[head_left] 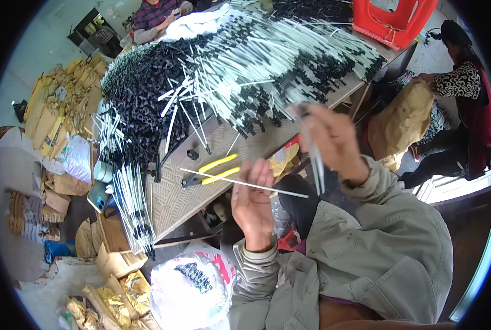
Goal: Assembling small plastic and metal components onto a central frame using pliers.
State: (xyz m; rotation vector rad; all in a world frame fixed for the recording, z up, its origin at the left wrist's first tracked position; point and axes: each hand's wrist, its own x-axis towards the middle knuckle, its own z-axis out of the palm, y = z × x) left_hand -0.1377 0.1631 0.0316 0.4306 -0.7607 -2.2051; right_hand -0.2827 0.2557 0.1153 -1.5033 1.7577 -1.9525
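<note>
My left hand (254, 212) is palm up with its fingers stretched out, above the near edge of the table. A thin white rod (289, 193) lies across its palm and fingers, sticking out on both sides. To its right, my right hand (333, 137) is raised and blurred by motion. Its fingers are closed round a few pale rods (317, 165) that point downward; their exact number is unclear. Yellow-handled pliers (218, 163) lie on the table left of my left hand, near a small black ring-like part (192, 154).
A large heap of white rods with black ends (256, 55) covers the table (168, 206), beside piled black parts (141, 93). A red stool (385, 38) stands on the far right. Co-workers (465, 88) are nearby. A bright plastic bag (193, 283) sits at the lower left.
</note>
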